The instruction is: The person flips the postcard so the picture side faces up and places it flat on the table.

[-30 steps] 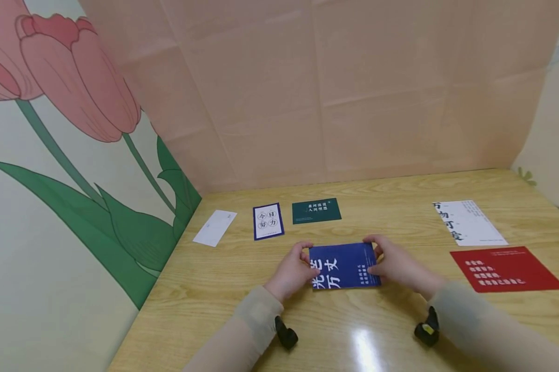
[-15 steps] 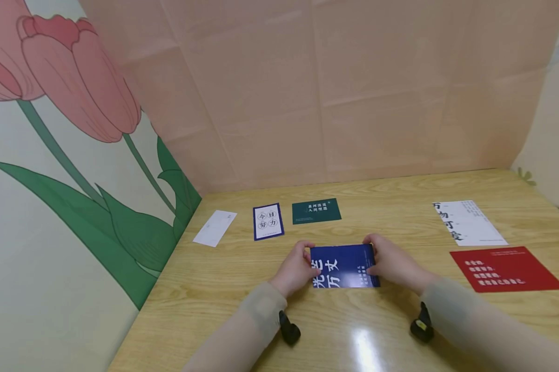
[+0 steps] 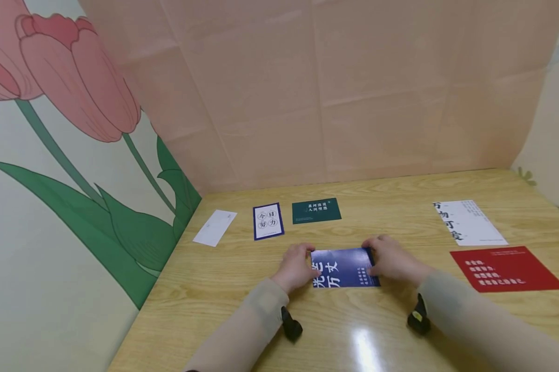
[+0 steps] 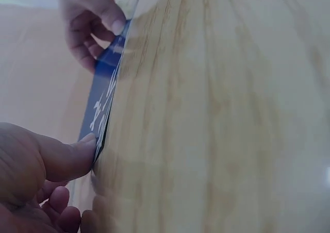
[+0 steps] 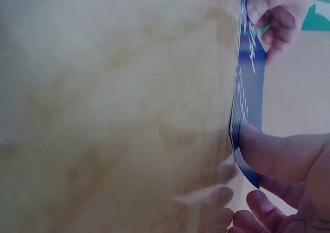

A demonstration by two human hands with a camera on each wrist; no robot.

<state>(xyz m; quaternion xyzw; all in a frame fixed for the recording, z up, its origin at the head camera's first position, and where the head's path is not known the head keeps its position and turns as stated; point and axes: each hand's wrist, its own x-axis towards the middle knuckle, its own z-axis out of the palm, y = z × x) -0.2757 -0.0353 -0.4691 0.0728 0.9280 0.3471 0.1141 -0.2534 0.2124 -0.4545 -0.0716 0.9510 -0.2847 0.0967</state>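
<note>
A blue card [image 3: 344, 268] with white characters is held between both hands near the middle of the table. My left hand [image 3: 294, 267] pinches its left end, thumb on the printed face. At the opposite end my right hand [image 3: 393, 261] pinches it the same way. In the left wrist view the blue card [image 4: 105, 83] is seen nearly edge-on, its lower edge close to the wood. The right wrist view shows the blue card [image 5: 250, 88] slightly bent by the right thumb. Whether more than one card is in the grip cannot be told.
Behind the hands lie a white card [image 3: 215, 228], a blue-bordered white card [image 3: 268, 222] and a green card [image 3: 316, 211]. To the right are a white card with black characters [image 3: 472, 223] and a red card [image 3: 507, 268]. A pink cloth [image 3: 335, 93] hangs behind the wooden table [image 3: 205, 320].
Both hands keep their pinch on the blue card. Its far edge has dropped slightly toward me and its face catches more light. The forearms have drawn a little closer together.
</note>
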